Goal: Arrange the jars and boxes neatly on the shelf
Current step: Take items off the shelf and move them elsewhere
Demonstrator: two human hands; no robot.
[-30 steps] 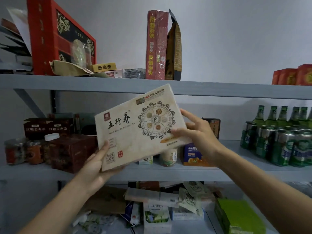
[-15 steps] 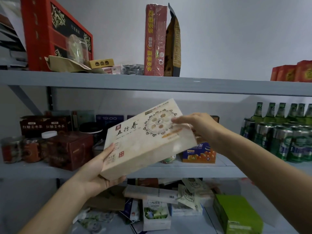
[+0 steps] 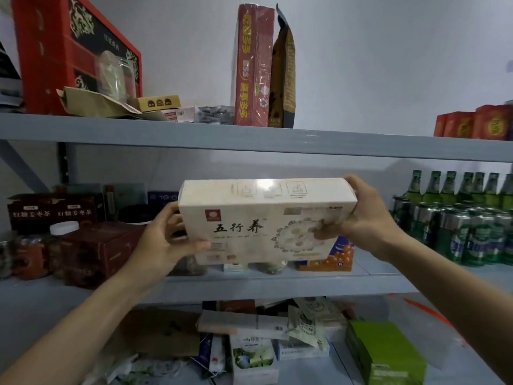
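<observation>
A flat cream box [image 3: 258, 215] with black Chinese characters and a round mandala print is held level in front of the middle shelf [image 3: 277, 287]. My left hand [image 3: 163, 240] grips its left end, thumb across the front. My right hand [image 3: 366, 218] grips its right end, fingers curled over the printed face. Behind the box, small jars [image 3: 270, 266] and an orange-and-blue carton [image 3: 333, 258] stand on the middle shelf, partly hidden.
Dark brown boxes [image 3: 97, 251] and jars [image 3: 30, 257] fill the middle shelf's left; green cans [image 3: 460, 234] and bottles its right. The top shelf [image 3: 249, 140] carries a red gift box [image 3: 69, 54], a tall red box [image 3: 251, 68] and a brown pouch [image 3: 283, 76]. Loose packets and a green box [image 3: 385, 354] clutter the bottom shelf.
The cream box has swung from a tilt to level and moved right toward the middle shelf. Both hands shifted to its two ends.
</observation>
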